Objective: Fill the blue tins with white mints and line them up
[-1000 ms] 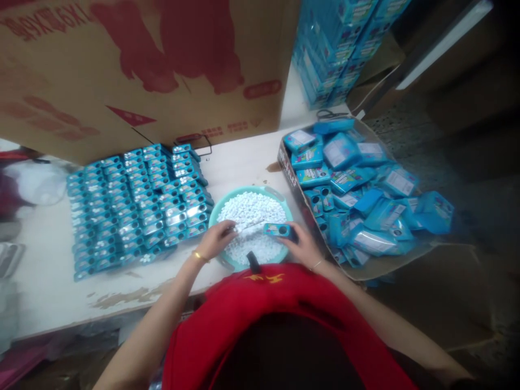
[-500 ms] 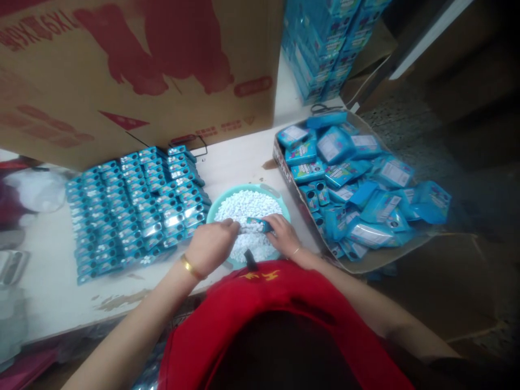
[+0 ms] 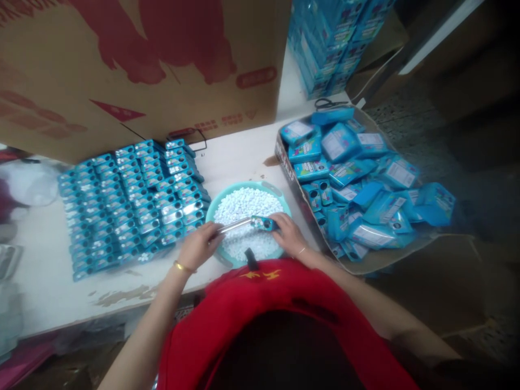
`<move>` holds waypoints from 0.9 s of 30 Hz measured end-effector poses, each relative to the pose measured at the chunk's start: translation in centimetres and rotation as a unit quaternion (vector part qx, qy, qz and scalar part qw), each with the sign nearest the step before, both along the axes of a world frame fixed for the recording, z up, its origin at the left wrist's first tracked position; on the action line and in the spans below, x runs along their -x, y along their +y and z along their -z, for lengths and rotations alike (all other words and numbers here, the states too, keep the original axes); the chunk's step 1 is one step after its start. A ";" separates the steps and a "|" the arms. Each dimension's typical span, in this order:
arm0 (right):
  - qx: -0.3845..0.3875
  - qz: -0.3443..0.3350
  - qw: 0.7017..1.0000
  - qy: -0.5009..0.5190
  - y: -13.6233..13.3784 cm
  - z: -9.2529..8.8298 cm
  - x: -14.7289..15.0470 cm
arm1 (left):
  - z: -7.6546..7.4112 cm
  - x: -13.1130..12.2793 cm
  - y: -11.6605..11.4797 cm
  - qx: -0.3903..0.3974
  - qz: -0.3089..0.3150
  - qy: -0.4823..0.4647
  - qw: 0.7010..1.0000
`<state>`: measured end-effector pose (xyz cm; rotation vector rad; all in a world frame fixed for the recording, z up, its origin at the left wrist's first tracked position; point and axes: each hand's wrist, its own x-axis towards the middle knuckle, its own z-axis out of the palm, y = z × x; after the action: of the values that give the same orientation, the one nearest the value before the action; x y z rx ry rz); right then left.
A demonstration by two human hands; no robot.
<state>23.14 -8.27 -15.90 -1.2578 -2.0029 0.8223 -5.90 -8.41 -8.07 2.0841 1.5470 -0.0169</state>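
The left hand (image 3: 200,246), seen from my remote seat through the head camera, has its fingers drawn narrow around the near end of a slim metallic strip (image 3: 235,225). The right hand (image 3: 288,234) grips the right end of a small blue box (image 3: 262,222), thumb and fingers closed about it. Both things are over a turquoise basin (image 3: 280,190) of white pellets (image 3: 247,202), near the table's (image 3: 239,157) front edge; the strip's tip meets the box's left end, though I can't tell whether it goes inside.

I judge the box light and fairly stiff, its glossy faces a bit slippery and its thin walls easy to dent, so I'd favour a gentle pinch on the end away from the strip. The strip looks rigid, light and smooth; I'd hold it by its outer end and keep it level, as any loose pellets could roll off.

Toward the table's left edge I see rows of blue boxes (image 3: 138,208). By its right edge is a shallow carton (image 3: 293,181), heaped with blue packs (image 3: 361,189), with scissors (image 3: 330,104) just behind it. A large cardboard box (image 3: 182,103) stands along the back.
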 end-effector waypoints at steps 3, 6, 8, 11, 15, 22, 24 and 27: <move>0.013 0.019 1.000 0.000 -0.1 -0.8 -0.5 | 4.1 -0.2 -0.6 0.036 -0.038 0.061 0.997; 0.030 0.055 0.998 0.004 -0.1 -1.6 -1.2 | 7.8 -2.6 -0.8 0.086 -0.080 0.056 0.991; 0.045 0.083 0.995 0.016 -0.1 -2.1 -1.6 | 9.9 -4.6 -0.7 0.098 -0.109 0.026 0.989; 0.063 0.120 0.990 0.042 -0.2 -2.4 -2.1 | 12.0 -6.7 -0.2 0.093 -0.125 -0.019 0.988; 0.078 0.166 0.981 0.068 -0.2 -2.4 -2.3 | 12.4 -6.4 0.1 0.098 -0.125 -0.090 0.983; 0.054 0.177 0.981 0.062 0.2 -1.8 -2.3 | 6.5 -1.9 0.2 0.053 -0.092 -0.206 0.973; 0.037 0.144 0.988 0.039 0.4 -1.6 -1.8 | 3.6 -1.2 0.4 0.028 -0.067 -0.206 0.976; 0.002 0.078 0.997 0.011 0.6 -1.4 -0.6 | -0.6 -1.5 1.1 0.011 -0.017 -0.167 0.986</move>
<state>23.71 -7.69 -14.53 -1.3815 -1.8595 0.7621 -4.36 -7.28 -7.47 1.9247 1.3690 0.3104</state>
